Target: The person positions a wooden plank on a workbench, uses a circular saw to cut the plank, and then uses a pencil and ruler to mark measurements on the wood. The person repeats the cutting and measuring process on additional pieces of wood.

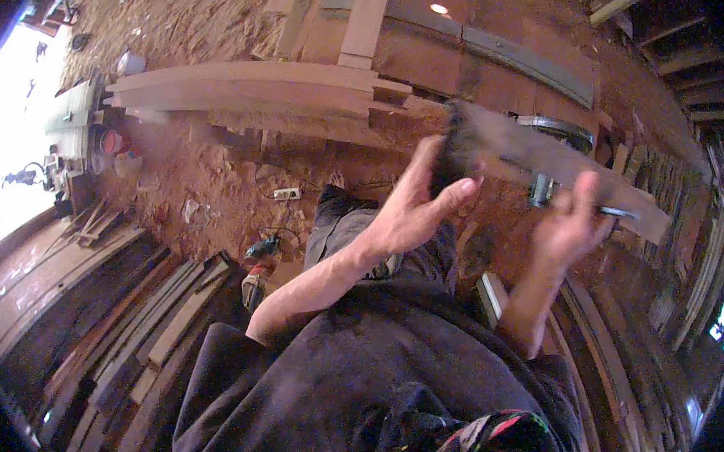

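A wooden board [556,155] slants down to the right in front of me, its near-left end dark. My left hand [419,200] is at that dark end, thumb out and the other fingers partly hidden behind the wood. My right hand [570,218], blurred by motion, is closed around a tool with a blue-green end [539,190] and a thin metal rod [618,213]. This tool lies along the board's lower edge; its exact kind is too smeared to tell. Behind the board shows a curved metal rim [560,130].
Long planks [241,91] lie stacked across the far side. More boards [134,354] lean at the left, and others [615,359] at the right. On the reddish, dusty floor are a white power strip [287,194] and a blue-green power tool [262,248] near my leg.
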Available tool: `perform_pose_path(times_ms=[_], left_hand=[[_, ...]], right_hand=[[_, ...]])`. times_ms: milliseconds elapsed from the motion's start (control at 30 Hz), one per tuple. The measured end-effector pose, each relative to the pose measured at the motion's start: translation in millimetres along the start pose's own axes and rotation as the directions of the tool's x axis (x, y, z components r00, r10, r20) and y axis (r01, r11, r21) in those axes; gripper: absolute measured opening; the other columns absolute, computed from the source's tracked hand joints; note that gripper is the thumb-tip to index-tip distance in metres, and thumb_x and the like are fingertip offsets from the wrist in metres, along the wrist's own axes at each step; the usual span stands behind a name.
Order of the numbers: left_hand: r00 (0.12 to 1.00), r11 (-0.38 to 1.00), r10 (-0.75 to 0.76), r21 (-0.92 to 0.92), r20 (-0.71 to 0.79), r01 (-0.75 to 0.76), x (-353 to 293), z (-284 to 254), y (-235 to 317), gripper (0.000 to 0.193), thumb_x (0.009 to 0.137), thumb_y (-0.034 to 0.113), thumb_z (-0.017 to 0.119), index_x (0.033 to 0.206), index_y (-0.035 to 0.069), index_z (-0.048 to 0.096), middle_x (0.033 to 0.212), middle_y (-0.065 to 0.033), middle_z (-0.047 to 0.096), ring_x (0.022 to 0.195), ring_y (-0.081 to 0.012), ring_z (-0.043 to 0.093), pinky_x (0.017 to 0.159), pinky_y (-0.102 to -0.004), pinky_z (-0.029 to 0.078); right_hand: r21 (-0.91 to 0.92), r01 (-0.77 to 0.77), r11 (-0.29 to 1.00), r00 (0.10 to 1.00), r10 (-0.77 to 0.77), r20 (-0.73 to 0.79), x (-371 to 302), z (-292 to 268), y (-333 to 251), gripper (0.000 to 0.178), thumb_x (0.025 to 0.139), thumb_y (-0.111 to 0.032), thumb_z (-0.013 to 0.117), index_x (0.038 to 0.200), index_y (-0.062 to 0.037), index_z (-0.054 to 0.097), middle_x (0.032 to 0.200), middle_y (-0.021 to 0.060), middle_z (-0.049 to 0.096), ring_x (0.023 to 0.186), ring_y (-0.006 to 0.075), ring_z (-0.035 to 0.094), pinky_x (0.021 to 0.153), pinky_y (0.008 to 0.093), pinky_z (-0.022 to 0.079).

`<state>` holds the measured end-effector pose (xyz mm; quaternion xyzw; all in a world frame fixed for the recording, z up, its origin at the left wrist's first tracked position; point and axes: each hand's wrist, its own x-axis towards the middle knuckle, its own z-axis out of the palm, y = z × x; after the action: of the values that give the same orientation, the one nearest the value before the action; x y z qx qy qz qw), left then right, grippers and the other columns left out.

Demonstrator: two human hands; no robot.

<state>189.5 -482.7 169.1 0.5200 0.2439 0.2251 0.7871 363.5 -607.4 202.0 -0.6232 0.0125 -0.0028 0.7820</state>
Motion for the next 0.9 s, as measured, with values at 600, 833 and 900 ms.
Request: perform_pose_path(times_ms=[600,833,900], left_hand=[[0.837,0.636,0.114,0.687,-0.535,0.352,-44.8,-290.7,62.1,0.057,0.092,0.035,0.077,0.130,-0.002,0.058,0.113,-0.0121,0.069,0.102,-0.0193,0.063,0.094,-0.0339,0.049],[0.782,0.460,0.279,0.792,-0.557,0.401,-18.1,-314.7,80.4,0.059,0.090,0.033,0.078,0.133,0.000,0.056,0.120,-0.0162,0.067,0.109,-0.0251,0.064,0.098,-0.0390,0.048],[0.786,0.498,0.197,0.750,-0.587,0.435,-15.4,-324.9,76.7,0.057,0.090,0.029,0.077,0.135,0.001,0.055,0.122,-0.0157,0.066,0.110,-0.0264,0.063,0.100,-0.0398,0.047]], right_hand=[[-0.285,-0.508,0.812,0.766,0.578,0.282,-177.7,85.7,77.2,0.019,0.098,-0.023,0.072,0.088,-0.0129,0.059,0.067,-0.0085,0.048,0.051,0.0021,0.036,0.047,0.0234,0.024],[-0.396,-0.475,0.786,0.701,0.610,0.371,-147.6,110.3,119.9,0.029,0.101,-0.022,0.067,0.120,-0.0001,0.066,0.089,0.0012,0.065,0.055,0.0014,0.040,0.048,0.0213,0.029],[-0.412,-0.447,0.794,0.711,0.595,0.374,-140.5,109.2,123.8,0.028,0.103,-0.023,0.064,0.118,-0.0004,0.068,0.090,0.0022,0.066,0.055,0.0017,0.040,0.048,0.0214,0.029]])
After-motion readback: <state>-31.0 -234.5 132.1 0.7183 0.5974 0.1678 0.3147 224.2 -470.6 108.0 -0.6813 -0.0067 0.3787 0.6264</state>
